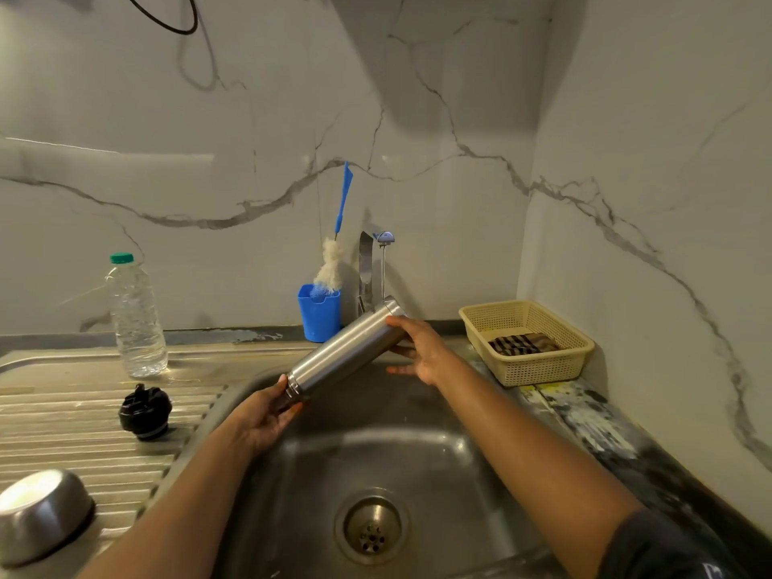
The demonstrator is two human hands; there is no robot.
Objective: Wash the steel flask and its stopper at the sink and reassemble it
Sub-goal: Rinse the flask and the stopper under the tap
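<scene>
Above the steel sink (417,445), the left hand (267,415) wraps the open neck of the slanted brushed-steel flask (342,353) and the right hand (422,348) clasps its base, so I would keep both grips firm on this slippery body and tip the mouth lower to drain.

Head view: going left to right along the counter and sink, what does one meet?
Upturned steel cup → clear plastic water bottle with green cap → black flask stopper → blue plastic holder with bottle brush → cream plastic mesh basket.

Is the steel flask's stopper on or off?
Off: the black stopper sits on the drainboard, apart from the steel flask held over the sink.
</scene>
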